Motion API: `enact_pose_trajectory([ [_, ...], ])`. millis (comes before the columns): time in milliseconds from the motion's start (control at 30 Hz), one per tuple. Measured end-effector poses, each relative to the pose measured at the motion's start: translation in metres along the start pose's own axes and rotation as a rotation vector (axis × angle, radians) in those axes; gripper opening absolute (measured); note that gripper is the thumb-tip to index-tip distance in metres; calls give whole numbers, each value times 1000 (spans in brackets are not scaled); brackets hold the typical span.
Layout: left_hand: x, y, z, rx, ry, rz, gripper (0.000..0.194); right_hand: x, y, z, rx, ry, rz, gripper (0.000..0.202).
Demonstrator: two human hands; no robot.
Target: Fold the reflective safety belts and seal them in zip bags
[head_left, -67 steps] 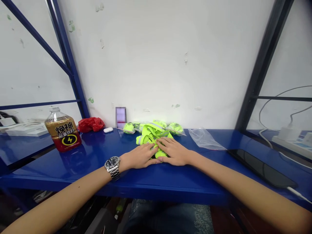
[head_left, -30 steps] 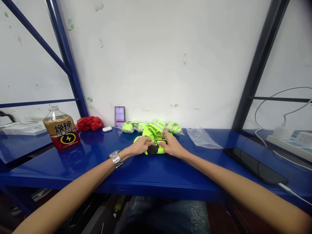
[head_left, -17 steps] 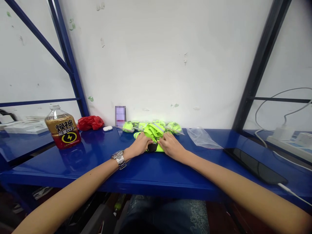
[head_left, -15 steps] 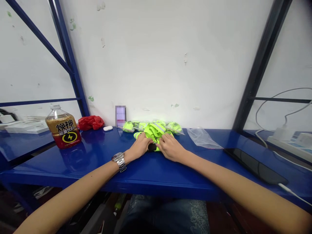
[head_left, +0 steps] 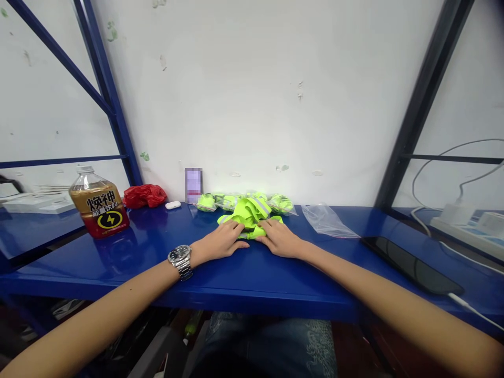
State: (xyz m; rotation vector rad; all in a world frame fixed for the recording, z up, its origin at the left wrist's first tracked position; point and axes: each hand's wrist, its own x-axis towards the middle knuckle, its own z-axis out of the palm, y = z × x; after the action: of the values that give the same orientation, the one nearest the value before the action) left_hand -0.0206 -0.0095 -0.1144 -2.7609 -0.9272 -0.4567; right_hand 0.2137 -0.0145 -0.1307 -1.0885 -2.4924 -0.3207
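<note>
Left hand [head_left: 223, 241], right hand [head_left: 282, 240] equally near. Hi-vis reflective strapping [head_left: 249, 211] bunched ahead, near fold crosswise under curled fingers; whether pinching, can't tell.

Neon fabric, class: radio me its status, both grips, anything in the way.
Left grip and right grip on neon fabric. Loosely bunched on blue desk. Bagged bundles close behind may crowd it.

Bottle [head_left: 99, 206] left; cloth [head_left: 250, 209] between; phone [head_left: 411, 266] right
</note>
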Motion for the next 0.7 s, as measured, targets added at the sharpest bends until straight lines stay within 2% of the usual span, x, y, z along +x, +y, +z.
enact_pose_trajectory([
  [133,8,-7,3,3,4,-1,21,1,0,0,34,19,39,24],
  [267,16,-9,1,13,-9,-67,8,3,-1,-2,142,54,63,23],
  [500,21,-2,-12,49,-88,-203,15,-6,-5,-16,286,50,24,37],
  [700,29,-13,-21,-262,-233,-241,30,6,1,-21,415,-27,142,49],
])
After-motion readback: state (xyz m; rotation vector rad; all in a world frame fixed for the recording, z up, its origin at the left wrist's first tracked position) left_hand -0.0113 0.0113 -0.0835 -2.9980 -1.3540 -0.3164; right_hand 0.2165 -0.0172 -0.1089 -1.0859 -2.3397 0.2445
